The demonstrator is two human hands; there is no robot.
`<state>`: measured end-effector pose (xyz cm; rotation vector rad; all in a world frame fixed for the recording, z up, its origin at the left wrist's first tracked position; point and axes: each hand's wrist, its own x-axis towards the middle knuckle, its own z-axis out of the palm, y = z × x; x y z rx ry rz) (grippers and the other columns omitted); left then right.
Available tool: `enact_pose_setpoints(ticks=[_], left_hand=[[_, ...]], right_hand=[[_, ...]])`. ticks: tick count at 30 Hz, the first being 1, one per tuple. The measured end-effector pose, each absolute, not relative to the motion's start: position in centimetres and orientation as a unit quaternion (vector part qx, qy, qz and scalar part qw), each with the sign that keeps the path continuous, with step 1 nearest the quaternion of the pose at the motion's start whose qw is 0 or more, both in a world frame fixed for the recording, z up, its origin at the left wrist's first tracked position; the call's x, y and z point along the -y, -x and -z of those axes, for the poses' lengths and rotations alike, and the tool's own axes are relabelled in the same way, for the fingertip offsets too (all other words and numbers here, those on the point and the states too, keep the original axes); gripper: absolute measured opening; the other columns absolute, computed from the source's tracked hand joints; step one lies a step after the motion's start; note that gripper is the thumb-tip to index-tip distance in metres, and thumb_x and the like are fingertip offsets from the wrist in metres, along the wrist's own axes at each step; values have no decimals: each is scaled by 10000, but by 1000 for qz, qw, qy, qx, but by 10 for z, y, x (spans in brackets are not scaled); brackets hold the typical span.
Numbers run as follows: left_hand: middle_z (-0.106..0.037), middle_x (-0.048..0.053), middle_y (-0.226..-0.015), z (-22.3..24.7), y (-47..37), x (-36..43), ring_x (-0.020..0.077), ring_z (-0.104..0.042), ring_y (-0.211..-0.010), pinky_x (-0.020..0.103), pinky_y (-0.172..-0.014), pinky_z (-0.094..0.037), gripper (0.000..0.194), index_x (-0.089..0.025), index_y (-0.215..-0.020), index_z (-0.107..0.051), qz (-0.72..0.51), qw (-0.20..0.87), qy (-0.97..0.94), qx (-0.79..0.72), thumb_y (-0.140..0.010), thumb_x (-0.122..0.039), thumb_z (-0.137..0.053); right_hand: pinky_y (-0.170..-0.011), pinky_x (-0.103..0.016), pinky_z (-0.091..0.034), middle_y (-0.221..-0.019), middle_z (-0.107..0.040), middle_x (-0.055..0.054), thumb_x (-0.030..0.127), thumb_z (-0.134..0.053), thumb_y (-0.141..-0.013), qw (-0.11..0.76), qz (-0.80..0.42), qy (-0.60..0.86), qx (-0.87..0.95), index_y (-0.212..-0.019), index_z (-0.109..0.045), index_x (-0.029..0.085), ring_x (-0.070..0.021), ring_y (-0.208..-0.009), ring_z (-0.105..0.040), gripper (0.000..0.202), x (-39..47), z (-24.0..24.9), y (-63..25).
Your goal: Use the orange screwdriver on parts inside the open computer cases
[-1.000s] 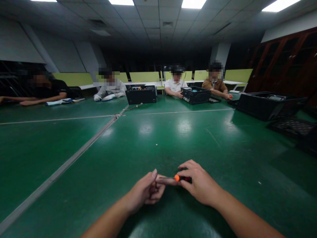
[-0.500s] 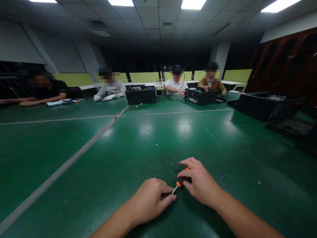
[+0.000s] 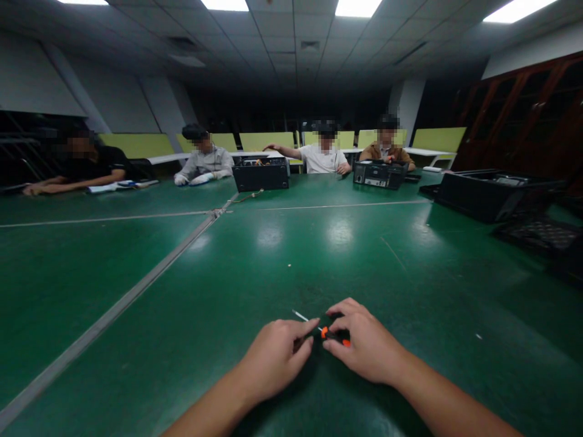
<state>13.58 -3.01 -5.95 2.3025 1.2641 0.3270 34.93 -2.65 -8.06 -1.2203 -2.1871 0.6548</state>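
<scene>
A screwdriver (image 3: 324, 332) with an orange and black handle and a thin metal shaft lies low over the green table, its tip pointing up and left. The fingers of my right hand (image 3: 367, 343) are curled round its handle. My left hand (image 3: 280, 358) is beside the shaft, thumb and index finger parted. The index fingertip overlaps the shaft; whether it touches is unclear.
Across the green table (image 3: 255, 261) stand black computer cases (image 3: 262, 177), (image 3: 380, 174), with another (image 3: 483, 194) at the right. A cable (image 3: 248, 197) lies near the seam. Several people sit along the far side.
The screwdriver has turned, its tip swinging from lower left to upper left. My left finger and thumb have come off the tip. Across the table, a person has stretched out an arm and a case has turned.
</scene>
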Motion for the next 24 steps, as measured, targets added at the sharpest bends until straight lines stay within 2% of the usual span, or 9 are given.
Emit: enact_pose_setpoints(ticks=[4,6,8,11,14,16,19,21,24], left_hand=[[-762,86,-831,60,-138,33,231,-675,-737,276,-638,-386,298,-234,-1050,-758,-61,204,-863,-457,-915,-267,-494],[-745,76,-782,58,-139,34,211,-646,-693,266,-624,-369,278,-220,-1004,-765,-70,225,-862,-449,-910,-288,-513],[-694,44,-706,56,-140,35,173,-584,-628,248,-598,-346,266,-193,-936,-765,-88,275,-848,-445,-908,-314,-530],[-533,-24,-597,53,-142,34,117,-437,-558,226,-539,-273,287,-155,-825,-730,-111,369,-806,-450,-910,-357,-545],[-394,-56,-539,53,-141,32,90,-334,-527,222,-506,-223,417,-132,-657,-614,-137,470,-751,-443,-917,-449,-540],[-375,-61,-508,56,-139,31,81,-314,-492,221,-482,-221,498,-137,-602,-551,-159,520,-716,-438,-908,-530,-529],[-404,-52,-474,60,-134,31,77,-320,-420,222,-441,-224,593,-115,-664,-631,-202,549,-682,-438,-919,-613,-435],[-415,-51,-466,60,-133,31,82,-340,-403,219,-444,-253,608,-89,-784,-714,-223,537,-697,-420,-938,-591,-406],[-594,-8,-585,58,-134,31,122,-520,-535,225,-570,-387,413,-126,-1037,-750,-253,443,-762,-400,-943,-430,-486]], right_hand=[[-991,-408,-421,-1117,-680,-60,164,-739,-753,263,-218,458,821,-840,-766,239,-242,-1107,-562,117,25,83,-350],[-1001,-405,-407,-1125,-676,-52,129,-747,-738,273,-203,456,822,-855,-763,249,-234,-1111,-558,168,23,82,-352],[-1007,-399,-395,-1139,-671,-46,104,-747,-741,289,-188,454,822,-859,-756,252,-227,-1124,-551,189,21,82,-355],[-1014,-391,-382,-1148,-667,-45,79,-731,-769,315,-168,439,824,-868,-745,246,-218,-1136,-543,195,20,81,-356],[-1029,-395,-367,-1163,-661,-48,60,-718,-780,326,-159,422,831,-906,-751,250,-219,-1144,-540,230,20,81,-355],[-1031,-403,-363,-1156,-665,-49,72,-723,-784,322,-166,414,835,-934,-759,255,-224,-1131,-550,240,21,79,-354],[-941,-356,-420,-1045,-702,-29,82,-696,-818,319,-217,400,831,-963,-753,248,-198,-1014,-596,228,22,75,-352],[-862,-319,-446,-969,-719,-12,79,-662,-846,324,-251,392,824,-963,-739,236,-180,-932,-611,211,22,72,-352],[-814,-318,-447,-906,-717,-17,135,-654,-874,316,-254,406,819,-934,-724,216,-190,-885,-612,123,21,72,-352]])
